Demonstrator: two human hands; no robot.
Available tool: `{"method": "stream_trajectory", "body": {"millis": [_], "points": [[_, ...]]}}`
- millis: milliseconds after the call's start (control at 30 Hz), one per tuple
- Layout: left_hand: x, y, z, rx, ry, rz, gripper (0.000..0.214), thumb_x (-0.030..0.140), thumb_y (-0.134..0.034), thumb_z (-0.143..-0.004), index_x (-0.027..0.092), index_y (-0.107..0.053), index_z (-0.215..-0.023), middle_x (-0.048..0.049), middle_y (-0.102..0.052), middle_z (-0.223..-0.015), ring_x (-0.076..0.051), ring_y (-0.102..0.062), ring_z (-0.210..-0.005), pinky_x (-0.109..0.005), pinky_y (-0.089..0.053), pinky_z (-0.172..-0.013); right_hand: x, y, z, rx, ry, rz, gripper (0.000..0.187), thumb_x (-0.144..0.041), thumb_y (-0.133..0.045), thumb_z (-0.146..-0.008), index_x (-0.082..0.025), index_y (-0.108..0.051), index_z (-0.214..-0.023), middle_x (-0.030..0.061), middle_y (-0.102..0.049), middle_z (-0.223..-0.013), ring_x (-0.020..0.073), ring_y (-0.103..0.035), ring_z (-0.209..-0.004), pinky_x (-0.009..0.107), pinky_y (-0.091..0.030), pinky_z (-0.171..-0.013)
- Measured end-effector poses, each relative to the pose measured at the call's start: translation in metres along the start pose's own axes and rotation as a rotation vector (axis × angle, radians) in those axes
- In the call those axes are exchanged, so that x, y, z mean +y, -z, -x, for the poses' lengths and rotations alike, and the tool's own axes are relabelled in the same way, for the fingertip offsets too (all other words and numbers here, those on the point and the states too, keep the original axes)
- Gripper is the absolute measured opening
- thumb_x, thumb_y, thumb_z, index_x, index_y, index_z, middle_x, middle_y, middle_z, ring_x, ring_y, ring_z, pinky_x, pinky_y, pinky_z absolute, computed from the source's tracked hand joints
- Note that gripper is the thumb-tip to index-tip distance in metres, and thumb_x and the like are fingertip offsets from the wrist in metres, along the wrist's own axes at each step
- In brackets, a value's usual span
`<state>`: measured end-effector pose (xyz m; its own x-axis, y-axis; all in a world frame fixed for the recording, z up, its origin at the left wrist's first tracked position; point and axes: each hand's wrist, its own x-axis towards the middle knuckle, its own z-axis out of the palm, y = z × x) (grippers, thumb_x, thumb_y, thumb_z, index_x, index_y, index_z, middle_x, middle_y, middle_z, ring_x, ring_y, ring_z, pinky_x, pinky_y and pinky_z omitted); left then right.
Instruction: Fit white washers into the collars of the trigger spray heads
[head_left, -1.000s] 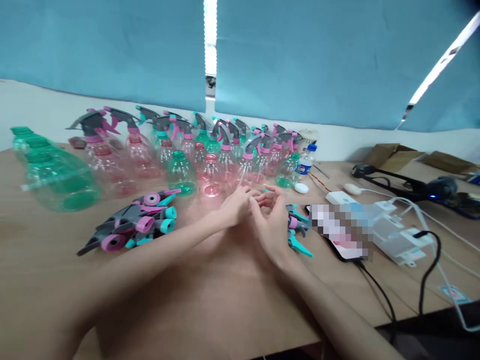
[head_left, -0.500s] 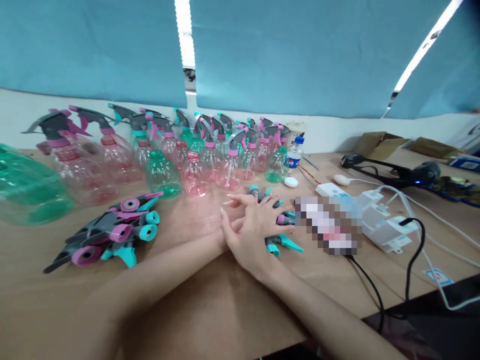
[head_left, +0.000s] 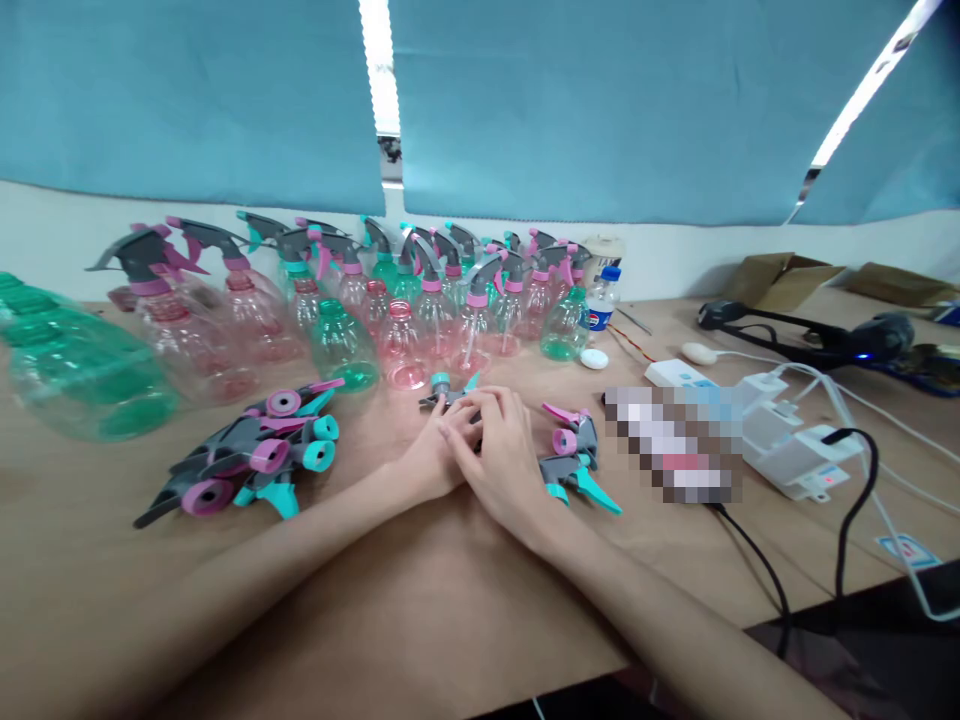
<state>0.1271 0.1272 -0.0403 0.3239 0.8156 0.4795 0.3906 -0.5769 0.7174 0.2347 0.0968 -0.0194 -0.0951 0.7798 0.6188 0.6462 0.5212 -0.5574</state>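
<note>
The left hand (head_left: 427, 458) and the right hand (head_left: 501, 460) meet around the middle of the table (head_left: 420, 640), right fingers lying over left, with a spray head (head_left: 440, 382) at the left fingertips, its teal collar toward the far edge. The overlap hides the grip: I cannot tell whether either hand pinches the spray head or the fingers only press together beside it. Handling it well would likely mean one hand round the grey body, fingertips off the trigger (head_left: 471, 382), and the right hand raised enough to bare what it covers.

An uncapped pink bottle (head_left: 406, 350) stands just beyond the spray head, so a forward push could tip it; an uncapped green bottle (head_left: 345, 345) is near its left. Topped bottles (head_left: 476, 335) crowd toward the far edge. The left pile (head_left: 268, 455) and right pile (head_left: 585, 435) of loose heads limit sideways room. Nearer the right edge lie a blurred-out slab (head_left: 667, 440) and a power strip (head_left: 795, 450); a black cable (head_left: 766, 572) crossing the near edge could catch the right forearm.
</note>
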Motion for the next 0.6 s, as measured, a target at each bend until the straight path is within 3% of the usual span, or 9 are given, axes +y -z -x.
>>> {"method": "stream_trajectory", "body": {"millis": [133, 233, 400, 500, 600], "points": [[0.003, 0.031, 0.013, -0.325, -0.062, -0.304, 0.028, 0.023, -0.06, -0.081, 0.024, -0.063, -0.109, -0.009, -0.052, -0.133, -0.033, -0.037, -0.129, -0.063, -0.012, -0.108, 0.007, -0.002, 0.001, -0.065, -0.026, 0.059, 0.025, -0.03, -0.058, -0.087, -0.014, -0.059, -0.106, 0.0133, -0.057, -0.112, 0.0268, -0.05, -0.107, 0.042, -0.039, -0.094], [0.013, 0.039, 0.026, -0.403, -0.087, -0.513, 0.034, 0.027, -0.057, -0.085, 0.021, -0.059, -0.118, -0.0127, -0.045, -0.139, -0.033, -0.035, -0.131, -0.061, -0.022, -0.107, 0.013, -0.005, 0.004, -0.134, -0.03, 0.086, 0.026, -0.035, -0.054, -0.089, -0.016, -0.059, -0.107, 0.0124, -0.058, -0.114, 0.027, -0.05, -0.108, 0.042, -0.038, -0.094], [0.015, 0.059, 0.045, -0.277, -0.123, -0.37, 0.023, 0.029, -0.056, -0.085, 0.019, -0.064, -0.104, -0.0098, -0.058, -0.118, -0.025, -0.053, -0.111, -0.041, -0.043, -0.097, 0.018, -0.011, 0.011, -0.267, -0.004, 0.107, 0.028, -0.04, -0.042, -0.096, -0.02, -0.059, -0.106, 0.0095, -0.061, -0.106, 0.0253, -0.053, -0.103, 0.041, -0.041, -0.089], [0.011, 0.07, 0.049, -0.124, -0.063, -0.316, 0.022, 0.028, -0.045, -0.093, 0.019, -0.064, -0.097, -0.0062, -0.061, -0.107, -0.021, -0.057, -0.103, -0.035, -0.045, -0.091, 0.016, -0.011, 0.015, -0.301, 0.016, 0.113, 0.027, -0.04, -0.047, -0.094, -0.019, -0.057, -0.107, 0.0095, -0.062, -0.103, 0.0255, -0.054, -0.101, 0.04, -0.041, -0.087], [0.01, 0.071, 0.042, 0.034, 0.05, -0.404, 0.022, 0.027, -0.04, -0.095, 0.02, -0.061, -0.1, -0.0048, -0.06, -0.104, -0.019, -0.056, -0.102, -0.034, -0.045, -0.091, 0.01, -0.007, 0.016, -0.284, 0.051, 0.111, 0.033, -0.045, -0.058, -0.086, -0.018, -0.056, -0.105, 0.0105, -0.06, -0.105, 0.0264, -0.054, -0.101, 0.04, -0.041, -0.086]]}}
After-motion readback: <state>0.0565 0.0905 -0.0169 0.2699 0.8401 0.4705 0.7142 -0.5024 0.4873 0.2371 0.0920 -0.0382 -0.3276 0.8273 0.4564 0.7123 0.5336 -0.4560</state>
